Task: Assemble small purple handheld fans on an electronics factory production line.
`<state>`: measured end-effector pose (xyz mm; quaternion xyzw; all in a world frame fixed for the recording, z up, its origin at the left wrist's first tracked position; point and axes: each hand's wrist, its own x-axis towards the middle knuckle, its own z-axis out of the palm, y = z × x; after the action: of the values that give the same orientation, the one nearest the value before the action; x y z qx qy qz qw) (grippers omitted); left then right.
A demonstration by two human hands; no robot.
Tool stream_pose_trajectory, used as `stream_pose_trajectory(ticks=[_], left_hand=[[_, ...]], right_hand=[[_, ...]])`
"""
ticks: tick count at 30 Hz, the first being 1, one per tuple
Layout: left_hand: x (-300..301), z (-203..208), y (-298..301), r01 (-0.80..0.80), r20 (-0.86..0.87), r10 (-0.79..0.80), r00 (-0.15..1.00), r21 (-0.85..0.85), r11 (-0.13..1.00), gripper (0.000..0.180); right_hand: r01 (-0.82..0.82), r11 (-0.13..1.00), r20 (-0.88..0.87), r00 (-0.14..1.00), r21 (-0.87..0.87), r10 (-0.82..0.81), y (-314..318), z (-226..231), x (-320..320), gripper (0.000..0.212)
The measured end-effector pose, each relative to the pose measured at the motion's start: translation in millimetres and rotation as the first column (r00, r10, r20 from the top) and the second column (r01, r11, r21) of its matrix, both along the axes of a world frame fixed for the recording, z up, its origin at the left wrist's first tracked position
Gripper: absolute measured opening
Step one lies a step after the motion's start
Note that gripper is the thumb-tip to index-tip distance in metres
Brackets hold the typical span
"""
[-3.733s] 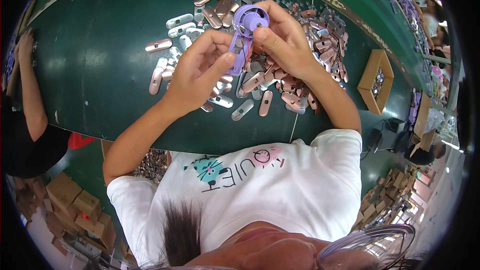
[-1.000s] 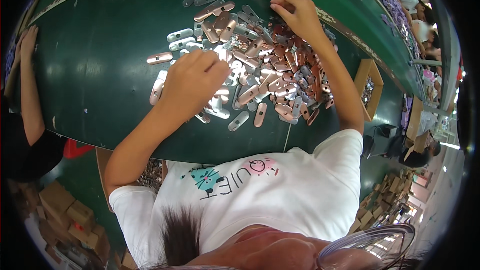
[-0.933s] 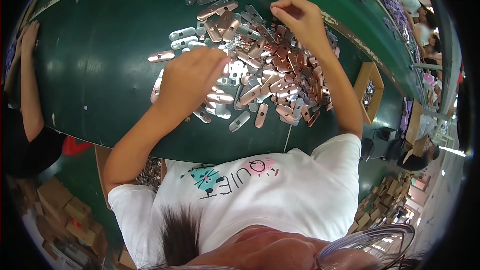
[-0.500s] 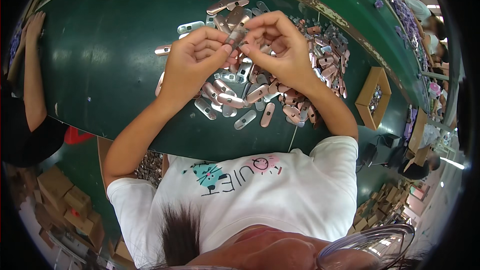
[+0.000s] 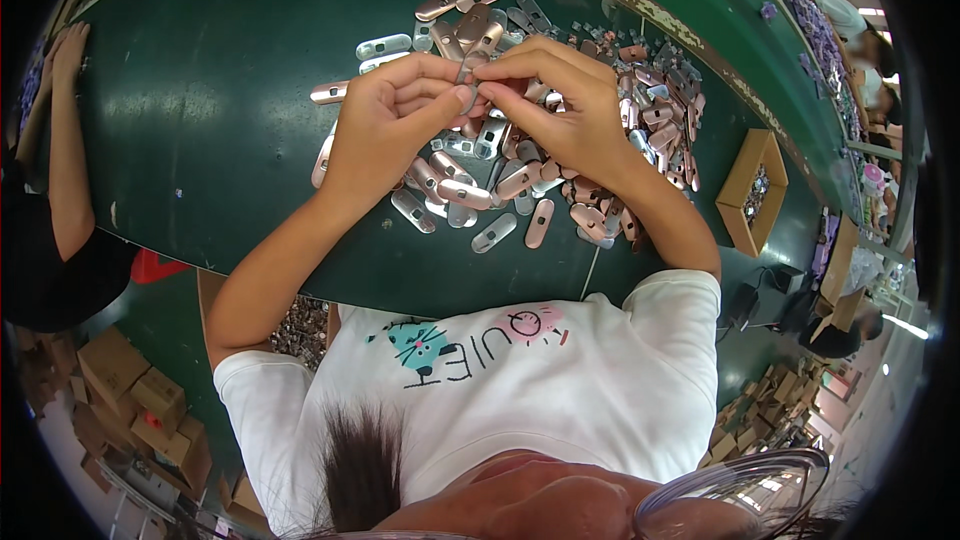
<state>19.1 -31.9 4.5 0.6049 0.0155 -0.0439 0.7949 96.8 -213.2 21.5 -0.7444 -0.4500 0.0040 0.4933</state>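
Over a heap of parts, my left hand (image 5: pixel 385 120) pinches a small grey oval metal plate (image 5: pixel 471 66) between thumb and fingers. My right hand (image 5: pixel 575 110) meets it from the other side, its thumb and index fingertips closed at the plate's right edge. Fingertips cover much of the plate, and any small piece between them is hidden. Below and around both hands lie loose oval metal plates (image 5: pixel 462 194), rose-gold and silver, several with a square hole. One rose-gold plate (image 5: pixel 538 223) lies at the near edge of the heap.
The parts lie on a dark green table (image 5: pixel 220 140). Smaller metal pieces are heaped at the right, near a cardboard box (image 5: pixel 737 215) of parts. Another box (image 5: pixel 300 335) of metal pieces sits below my left arm. Another person's arm (image 5: pixel 68 140) rests on the table's left.
My right hand has come in lower and closer to the plate, its raised fingers now folded down around it. My left hand stays nearly in place. The plate has turned more upright.
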Motion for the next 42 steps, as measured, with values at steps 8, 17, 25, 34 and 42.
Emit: stream_pose_trajectory(ticks=[8,17,25,34,42], left_hand=[[2,-1,-2,0.059,-0.009,-0.060,0.998,-0.114,0.992,0.021],[0,5,1,0.127,-0.174,-0.163,0.971,-0.201,0.971,0.015],[-7,16,-2,0.128,-0.163,-0.114,0.980,0.079,0.989,0.017],[-2,6,-1,0.053,-0.219,-0.076,0.973,-0.107,0.993,0.017],[-3,1,-3,-0.002,-0.269,-0.070,0.961,-0.260,0.966,0.030]], right_hand=[[-0.013,1.000,-0.027,1.000,0.026,0.013,-1,-1,1,0.019],[-0.182,0.975,-0.605,0.764,0.128,0.223,-4,2,5,0.031],[0.619,0.771,0.812,0.522,-0.149,-0.263,-4,20,156,0.037],[0.558,0.717,0.493,0.802,-0.417,-0.337,-5,-44,309,0.036],[0.449,0.824,-0.674,0.730,0.347,-0.114,-22,-3,155,0.029]])
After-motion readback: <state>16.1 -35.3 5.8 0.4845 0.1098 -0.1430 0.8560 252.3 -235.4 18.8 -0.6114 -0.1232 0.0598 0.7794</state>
